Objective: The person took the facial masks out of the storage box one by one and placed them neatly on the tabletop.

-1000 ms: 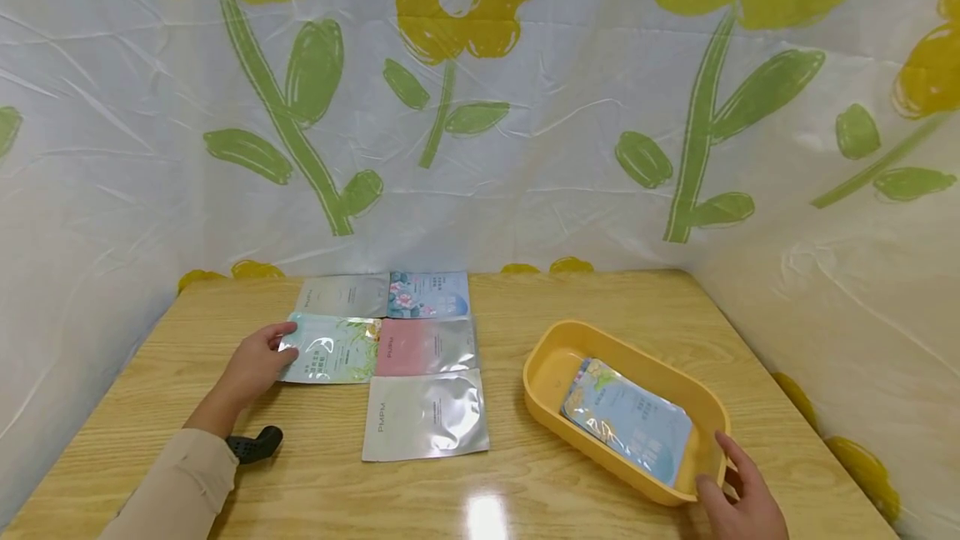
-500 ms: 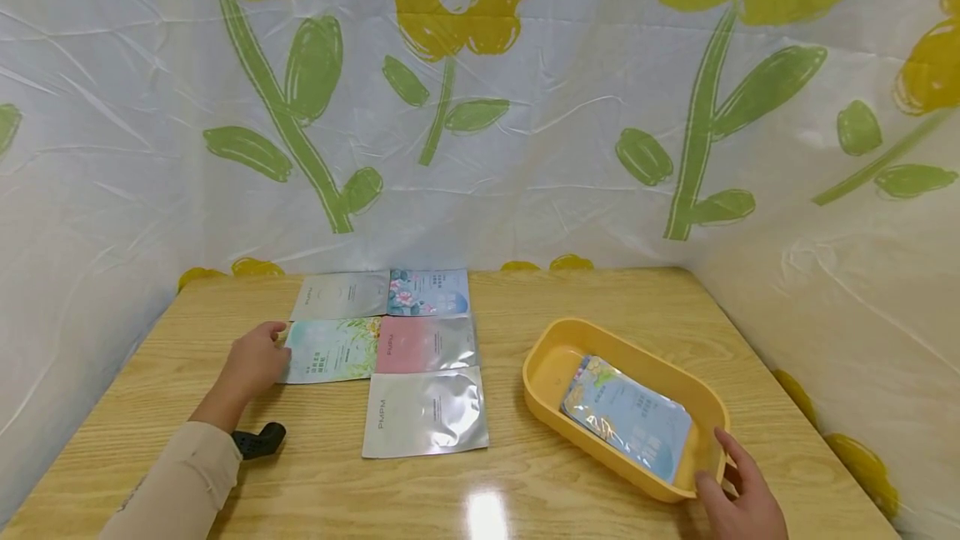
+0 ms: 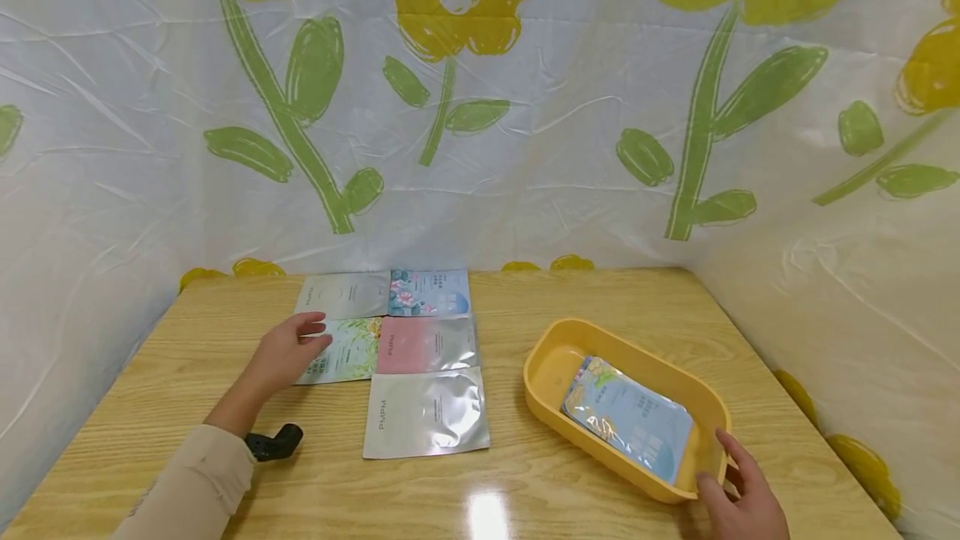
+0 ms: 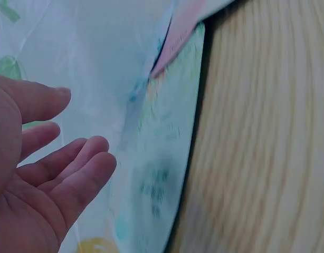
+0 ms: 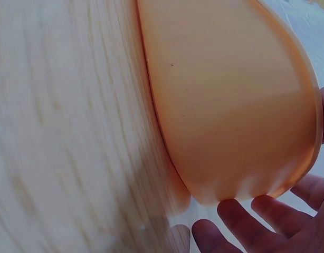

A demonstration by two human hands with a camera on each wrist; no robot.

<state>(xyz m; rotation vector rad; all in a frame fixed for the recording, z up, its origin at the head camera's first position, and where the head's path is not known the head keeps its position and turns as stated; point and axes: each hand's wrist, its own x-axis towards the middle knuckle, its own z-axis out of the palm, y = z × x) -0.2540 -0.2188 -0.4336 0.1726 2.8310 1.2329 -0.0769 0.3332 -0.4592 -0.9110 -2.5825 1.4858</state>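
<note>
The left hand (image 3: 285, 352), fingers parted and empty, hovers over the flat, pale-green, rectangular printed sachet (image 3: 352, 348) on the table (image 3: 420, 498): clear it without dragging, while the right hand (image 3: 744, 497) pinches the oblong yellow plastic tray (image 3: 552, 375).

My head view faces forward and down across the worktop (image 3: 420, 498) to its far edge; close in, left-wrist shares the green packet (image 4: 164, 153), right-wrist the tub (image 5: 230, 105).

The packets (image 3: 426, 413) look foil-like (glossy), the tray (image 3: 552, 373) plastic.
</note>
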